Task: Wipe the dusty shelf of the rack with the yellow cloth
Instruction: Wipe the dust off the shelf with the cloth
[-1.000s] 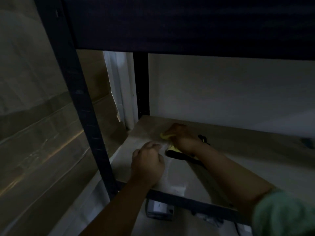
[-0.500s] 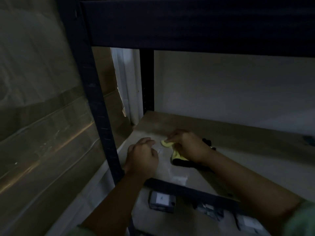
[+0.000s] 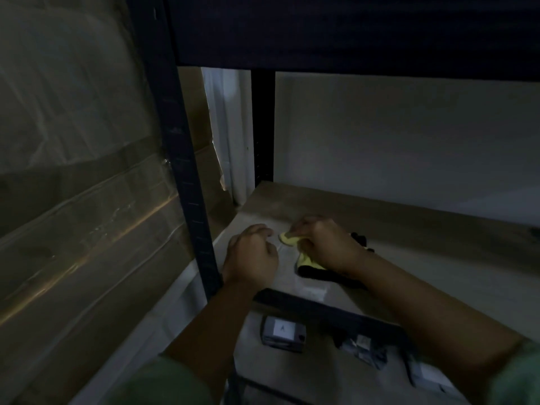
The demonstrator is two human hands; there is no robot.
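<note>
- At the far left stood large cardboard boxes [image 3: 76, 217], their sides wrapped in glossy film that caught a faint streak of light.
- Next came the front upright [image 3: 184, 159] of the dark metal rack, running from the top of the view down to the corner of the shelf.
- Behind it, a second dark post [image 3: 263, 127] rose at the back corner, with a pale wall [image 3: 409, 141] beyond.
- The shelf [image 3: 423, 229], a light wooden board, lay in dim light; its back strip looked darker than the front part.
- The left hand [image 3: 251, 255] rested on the shelf near the front left corner, knuckles up, fingers curled under into a loose fist; no part of the cloth showed in it, and whether the fingertips nipped anything could not be told.
- Just beside it to the right, the yellow cloth [image 3: 287, 239] lay bunched on the shelf, one end poking out toward the left hand, another fold showing below the wrist.
- The right hand [image 3: 327, 244] gripped that cloth, fingers curled over it and pressing it onto the board.
- A black object [image 3: 330, 274] lay under and behind the right wrist; its shape was too dark to make out.
- On the level below, small grey boxes [image 3: 283, 334] sat near the front rail, one bearing a white label.
- Green sleeves [image 3: 514, 375] showed at the bottom edge.
</note>
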